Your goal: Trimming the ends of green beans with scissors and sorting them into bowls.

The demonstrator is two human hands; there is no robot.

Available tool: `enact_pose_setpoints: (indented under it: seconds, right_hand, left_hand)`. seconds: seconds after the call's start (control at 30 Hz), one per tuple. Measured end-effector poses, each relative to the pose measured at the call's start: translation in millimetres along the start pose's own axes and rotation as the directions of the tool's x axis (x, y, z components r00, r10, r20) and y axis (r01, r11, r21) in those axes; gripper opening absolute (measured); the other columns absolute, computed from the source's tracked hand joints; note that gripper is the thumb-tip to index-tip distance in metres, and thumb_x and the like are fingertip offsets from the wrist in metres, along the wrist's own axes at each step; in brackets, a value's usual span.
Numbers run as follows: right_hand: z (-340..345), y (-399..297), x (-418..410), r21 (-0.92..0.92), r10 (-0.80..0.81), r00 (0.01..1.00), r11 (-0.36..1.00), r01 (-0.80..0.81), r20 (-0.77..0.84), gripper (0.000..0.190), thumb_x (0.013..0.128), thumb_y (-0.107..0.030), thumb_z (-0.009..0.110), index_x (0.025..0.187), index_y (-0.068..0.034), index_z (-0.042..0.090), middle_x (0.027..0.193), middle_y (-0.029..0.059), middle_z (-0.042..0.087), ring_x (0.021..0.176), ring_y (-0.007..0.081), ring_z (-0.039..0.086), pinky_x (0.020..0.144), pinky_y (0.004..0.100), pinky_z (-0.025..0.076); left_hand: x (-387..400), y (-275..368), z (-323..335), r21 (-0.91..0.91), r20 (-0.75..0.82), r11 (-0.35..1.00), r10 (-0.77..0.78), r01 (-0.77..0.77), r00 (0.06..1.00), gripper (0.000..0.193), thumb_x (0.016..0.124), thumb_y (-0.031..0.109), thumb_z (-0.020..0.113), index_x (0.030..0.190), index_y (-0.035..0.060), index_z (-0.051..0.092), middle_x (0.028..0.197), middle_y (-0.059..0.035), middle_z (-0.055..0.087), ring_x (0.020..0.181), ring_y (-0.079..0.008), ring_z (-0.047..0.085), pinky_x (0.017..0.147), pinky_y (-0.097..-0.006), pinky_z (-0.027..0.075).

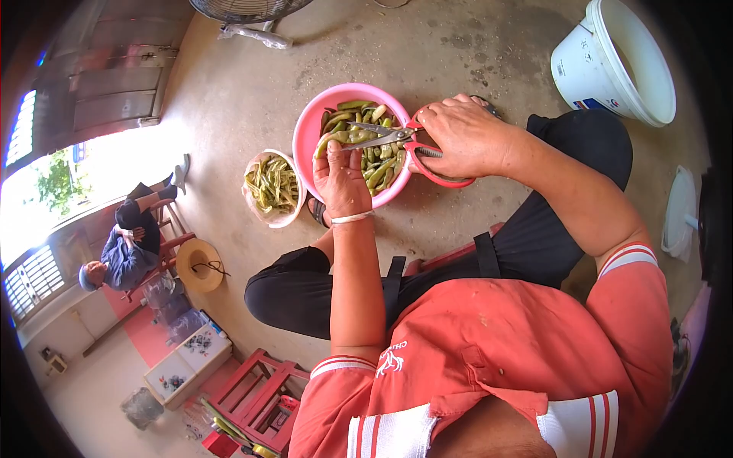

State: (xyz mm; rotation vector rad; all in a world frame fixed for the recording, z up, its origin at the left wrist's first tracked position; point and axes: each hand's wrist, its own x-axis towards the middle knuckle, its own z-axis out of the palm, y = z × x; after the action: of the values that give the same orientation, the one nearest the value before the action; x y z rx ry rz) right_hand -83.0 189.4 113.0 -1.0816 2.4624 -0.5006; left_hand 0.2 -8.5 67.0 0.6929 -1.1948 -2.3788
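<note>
Over a pink plastic basin (304,127) my left hand (342,184), with a pale bangle at the wrist, holds a green pepper (345,137) by thumb and fingers. My right hand (467,137) grips red-handled scissors (399,135). Their blades are apart, one in front of the held pepper and one behind or beyond it. Many green and yellowish peppers (382,172) lie in the basin below. To the left of it, and nearly touching, stands a smaller white bucket (296,205) with a bag-like liner, filled with greenish-yellow strips (271,184).
A large white bucket (578,68) stands at the upper right. A fan (252,8) is at the top edge. On the left, a person (131,252) sits in a chair near a straw hat (199,265). Red wooden furniture (257,395) and a white box (186,366) are at the lower left.
</note>
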Motion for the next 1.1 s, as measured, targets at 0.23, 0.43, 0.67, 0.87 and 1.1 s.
enact_pose_setpoints:
  seconds: [0.23, 0.43, 0.67, 0.87, 1.1]
  right_hand:
    - [0.7, -0.3, -1.0, 0.006, -0.012, 1.000, 1.000, 0.012, 0.006, 0.054, 0.077, -0.043, 0.058, 0.105, 0.002, 0.051, 0.098, 0.0188, 0.058, 0.095, 0.0319, 0.054, 0.088, 0.0390, 0.037]
    - [9.5, 4.3, 0.2, -0.002, -0.067, 0.987, 0.998, 0.067, -0.145, 0.056, 0.076, -0.048, 0.056, 0.094, 0.005, 0.054, 0.088, 0.0201, 0.060, 0.087, 0.0325, 0.058, 0.083, 0.0398, 0.040]
    - [5.8, 1.6, 0.2, 0.003, -0.027, 0.996, 1.000, 0.027, -0.088, 0.055, 0.076, -0.046, 0.057, 0.099, 0.004, 0.052, 0.092, 0.0200, 0.058, 0.091, 0.0329, 0.056, 0.084, 0.0403, 0.039]
    - [2.7, 1.4, -0.7, 0.010, -0.015, 0.998, 1.000, 0.016, -0.054, 0.058, 0.074, -0.048, 0.060, 0.101, 0.002, 0.052, 0.095, 0.0194, 0.057, 0.092, 0.0339, 0.055, 0.083, 0.0431, 0.038]
    - [1.7, 0.8, 4.9, 0.030, -0.044, 0.999, 0.999, 0.043, 0.019, 0.049, 0.076, -0.043, 0.060, 0.094, 0.003, 0.054, 0.088, 0.0194, 0.059, 0.085, 0.0330, 0.057, 0.079, 0.0407, 0.040]
  left_hand:
    - [-4.3, 0.0, 4.4, -0.037, -0.010, 0.999, -0.009, 0.009, 1.000, 0.013, 0.087, 0.012, 0.056, 0.098, 0.0061, 0.058, 0.094, -0.0068, 0.062, 0.084, -0.0155, 0.059, 0.074, -0.0275, 0.052]
    - [-2.3, -1.1, 4.7, -0.064, -0.012, 0.998, -0.012, 0.011, 1.000, 0.013, 0.087, 0.012, 0.055, 0.099, 0.0052, 0.057, 0.095, -0.0077, 0.061, 0.084, -0.0160, 0.059, 0.074, -0.0270, 0.052]
    - [-2.6, -2.6, 5.5, -0.064, -0.056, 0.998, 0.000, -0.004, 0.998, 0.012, 0.089, 0.010, 0.052, 0.098, 0.0031, 0.054, 0.091, -0.0080, 0.060, 0.082, -0.0163, 0.059, 0.073, -0.0275, 0.052]
    - [-2.4, -7.2, -2.2, -0.093, -0.018, 0.995, -0.025, 0.023, 1.000, 0.013, 0.088, 0.011, 0.053, 0.099, 0.0053, 0.055, 0.095, -0.0067, 0.061, 0.085, -0.0163, 0.059, 0.075, -0.0295, 0.051]
    - [-0.7, -8.3, -4.6, -0.113, -0.039, 0.993, -0.038, 0.033, 0.999, 0.015, 0.088, 0.012, 0.053, 0.101, 0.0052, 0.054, 0.098, -0.0071, 0.061, 0.086, -0.0164, 0.059, 0.074, -0.0285, 0.052]
